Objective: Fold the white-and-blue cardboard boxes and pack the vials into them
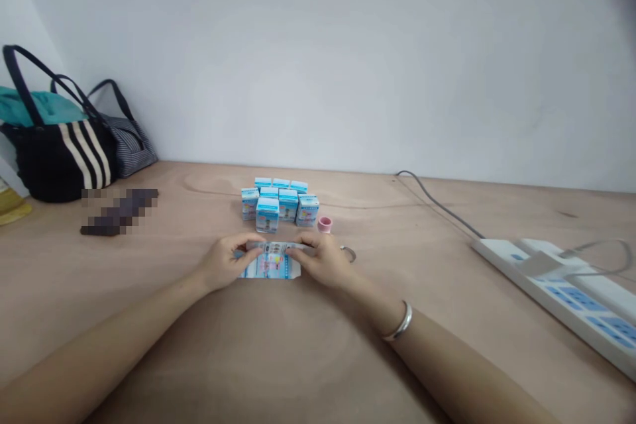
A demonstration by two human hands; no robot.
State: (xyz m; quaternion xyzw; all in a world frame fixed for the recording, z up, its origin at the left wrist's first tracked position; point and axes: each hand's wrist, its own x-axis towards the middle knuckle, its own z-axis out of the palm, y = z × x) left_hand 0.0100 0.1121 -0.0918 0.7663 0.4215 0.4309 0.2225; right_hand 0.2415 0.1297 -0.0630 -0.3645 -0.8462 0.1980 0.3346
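Note:
A flat, printed blue-and-white carton (272,266) spans the gap between my hands, just above or on the wooden table. My left hand (226,262) pinches its left end, thumb in front and fingers behind. At the opposite end my right hand (325,258) grips the top edge the same way, a silver bangle on that wrist. Right behind the carton stands a cluster of small blue-and-white boxes (267,215), folded into shape, several in rows. A pink ring-shaped item (324,224), perhaps a tape roll or cap, sits beside them, near my right hand's knuckles.
White power strips (527,278) with a grey cable (437,202) lie along the right side. At the far left a black bag with white stripes (74,152) leans near a striped bag (132,142). A dark, pixelated object (122,212) lies before them. A white wall backs the table.

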